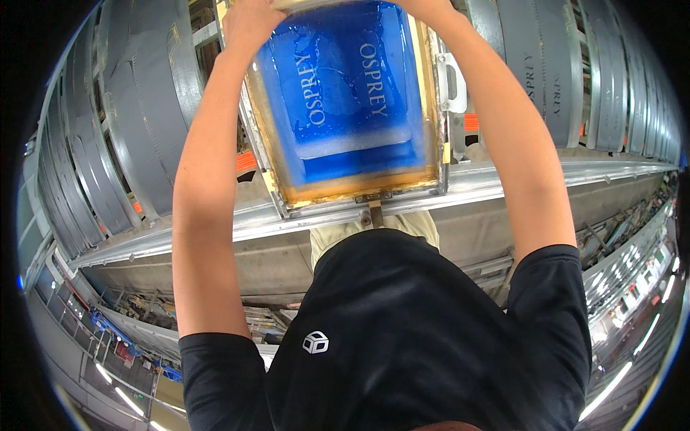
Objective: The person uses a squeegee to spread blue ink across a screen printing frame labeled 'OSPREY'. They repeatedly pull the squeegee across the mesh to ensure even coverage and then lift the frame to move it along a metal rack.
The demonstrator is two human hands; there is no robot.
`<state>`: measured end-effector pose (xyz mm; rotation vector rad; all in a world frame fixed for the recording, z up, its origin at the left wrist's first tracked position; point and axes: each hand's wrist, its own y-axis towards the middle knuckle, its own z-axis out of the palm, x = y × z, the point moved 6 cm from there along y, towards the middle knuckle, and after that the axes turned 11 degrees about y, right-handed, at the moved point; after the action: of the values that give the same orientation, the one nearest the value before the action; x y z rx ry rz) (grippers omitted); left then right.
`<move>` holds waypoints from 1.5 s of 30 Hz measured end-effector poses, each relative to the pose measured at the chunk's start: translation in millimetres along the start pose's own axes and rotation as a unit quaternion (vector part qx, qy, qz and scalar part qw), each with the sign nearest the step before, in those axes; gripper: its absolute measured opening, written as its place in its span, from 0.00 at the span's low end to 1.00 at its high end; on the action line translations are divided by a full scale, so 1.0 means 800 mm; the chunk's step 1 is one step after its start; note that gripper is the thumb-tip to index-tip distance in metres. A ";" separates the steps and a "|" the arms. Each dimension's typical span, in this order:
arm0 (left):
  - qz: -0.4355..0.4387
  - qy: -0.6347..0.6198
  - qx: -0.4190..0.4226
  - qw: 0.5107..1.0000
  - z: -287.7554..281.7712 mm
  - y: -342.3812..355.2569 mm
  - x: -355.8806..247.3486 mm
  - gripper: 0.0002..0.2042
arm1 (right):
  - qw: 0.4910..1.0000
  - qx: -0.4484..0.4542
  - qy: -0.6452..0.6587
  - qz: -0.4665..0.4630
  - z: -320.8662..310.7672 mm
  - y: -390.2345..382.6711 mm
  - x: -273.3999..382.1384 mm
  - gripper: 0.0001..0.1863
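A screen-printing frame (438,165) with a yellowed border lies in front of me. Its blue mesh panel (341,65) bears two lines of pale lettering, wet streaks and a pale band near its lower end. My left hand (251,18) is at the frame's far left corner, fingers curled toward a pale bar along the top edge. My right hand (425,10) is at the far right of that bar, largely cut off by the picture's edge. What exactly they grip is unclear. A white metal handle (456,82) sits on the frame's right side.
Rows of grey flat panels (140,136), some printed, line both sides on a rack with orange bits between. A long metal rail (478,188) runs across just before my body, with a concrete ledge (467,219) below. Strip lights and workshop clutter show at the rim.
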<state>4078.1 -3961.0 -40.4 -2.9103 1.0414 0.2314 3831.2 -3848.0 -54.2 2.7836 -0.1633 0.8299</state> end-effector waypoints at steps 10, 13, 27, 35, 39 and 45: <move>-0.014 0.047 0.099 0.994 0.016 -0.089 -0.022 0.14 | 0.990 0.110 -0.013 0.090 0.017 -0.111 0.037 0.19; 0.053 0.008 0.003 0.999 0.002 -0.203 -0.053 0.16 | 0.997 0.058 0.035 0.036 0.007 -0.214 0.093 0.17; 0.058 -0.049 -0.041 0.996 -0.008 -0.397 -0.110 0.23 | 0.954 -0.170 0.156 0.192 -0.055 -0.269 -0.029 0.24; -0.003 -0.072 -0.042 0.996 -0.017 -0.433 -0.109 0.29 | 0.917 -0.211 0.218 0.259 -0.046 -0.225 -0.047 0.16; 0.018 -0.100 -0.067 0.993 -0.032 -0.455 -0.067 0.30 | 0.913 -0.215 0.207 0.278 -0.037 -0.204 0.020 0.15; -0.009 -0.083 -0.047 0.995 -0.060 -0.505 0.169 0.31 | 0.903 -0.245 0.301 0.185 0.131 -0.146 0.248 0.12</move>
<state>4443.5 -3737.8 -18.2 -2.9187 1.0054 0.5271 4071.2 -3769.6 -52.0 1.9462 -0.6909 1.4578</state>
